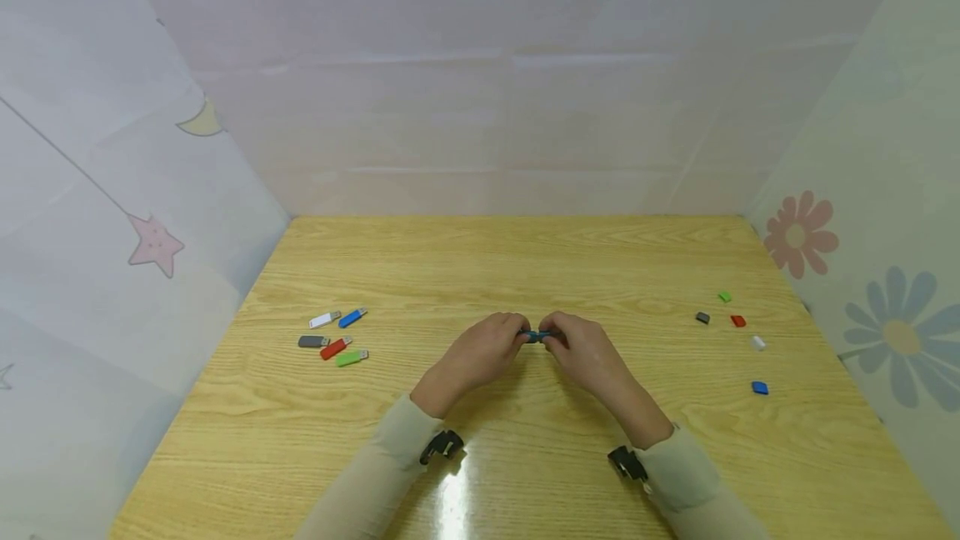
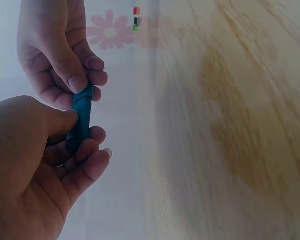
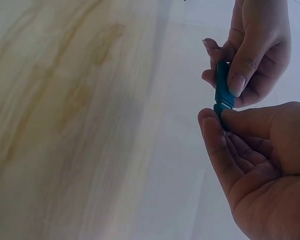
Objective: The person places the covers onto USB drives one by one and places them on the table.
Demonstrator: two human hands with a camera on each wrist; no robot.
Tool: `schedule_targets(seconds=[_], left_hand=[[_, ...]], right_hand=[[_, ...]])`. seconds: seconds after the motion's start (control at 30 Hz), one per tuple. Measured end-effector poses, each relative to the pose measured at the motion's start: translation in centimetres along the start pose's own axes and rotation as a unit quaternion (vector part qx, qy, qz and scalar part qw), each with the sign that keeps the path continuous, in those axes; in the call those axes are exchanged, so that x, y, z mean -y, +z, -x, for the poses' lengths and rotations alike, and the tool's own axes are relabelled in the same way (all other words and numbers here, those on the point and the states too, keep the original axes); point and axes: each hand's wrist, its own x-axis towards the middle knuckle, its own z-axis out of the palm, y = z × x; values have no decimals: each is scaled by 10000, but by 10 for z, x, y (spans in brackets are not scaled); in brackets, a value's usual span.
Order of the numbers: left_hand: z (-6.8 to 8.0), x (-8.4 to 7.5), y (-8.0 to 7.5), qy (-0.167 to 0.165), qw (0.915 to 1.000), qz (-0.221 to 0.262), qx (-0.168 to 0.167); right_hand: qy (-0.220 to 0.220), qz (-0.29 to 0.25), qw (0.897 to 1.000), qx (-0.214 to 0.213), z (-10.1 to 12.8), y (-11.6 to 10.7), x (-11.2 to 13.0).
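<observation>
Both hands meet over the middle of the wooden table [image 1: 525,257] on a teal USB stick [image 1: 535,336]. My left hand [image 1: 480,352] pinches one end of the stick [image 2: 81,120] between thumb and curled fingers. My right hand [image 1: 588,350] pinches the other end, where a teal cap [image 3: 221,108] sits at the tip of the stick's body [image 3: 223,82]. The stick is held level just above the tabletop, and most of it is hidden by the fingers.
Several USB sticks lie at the left: white [image 1: 324,320], blue [image 1: 352,317], grey [image 1: 312,342], red [image 1: 334,348], green [image 1: 351,357]. Loose caps lie at the right: green [image 1: 724,297], grey [image 1: 702,317], red [image 1: 738,321], white [image 1: 758,343], blue [image 1: 760,387]. Cloth walls close three sides.
</observation>
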Motion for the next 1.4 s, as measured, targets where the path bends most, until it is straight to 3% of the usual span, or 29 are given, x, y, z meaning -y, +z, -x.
schedule_targets(seconds=[0.27, 0.5, 0.73, 1.13, 1.27, 1.4], left_hand=[[-1, 0, 2, 4, 9998, 164, -92], [-3, -1, 1, 274, 9992, -69, -290], [-6, -3, -4, 258, 9995, 15, -195], [-13, -4, -7, -161, 9982, 568, 91], [-15, -2, -10, -518, 9921, 1102, 298], [-16, 0, -11, -649, 9866, 1421, 468]], right_hand=[[28, 63, 10000, -22, 0, 0, 3], [-40, 83, 9999, -97, -2, 0, 4], [-6, 48, 9998, -167, -2, -1, 6], [172, -94, 9996, -213, -3, -4, 9], [130, -53, 9996, -251, -3, -4, 10], [173, 116, 9997, -150, -5, -5, 10]])
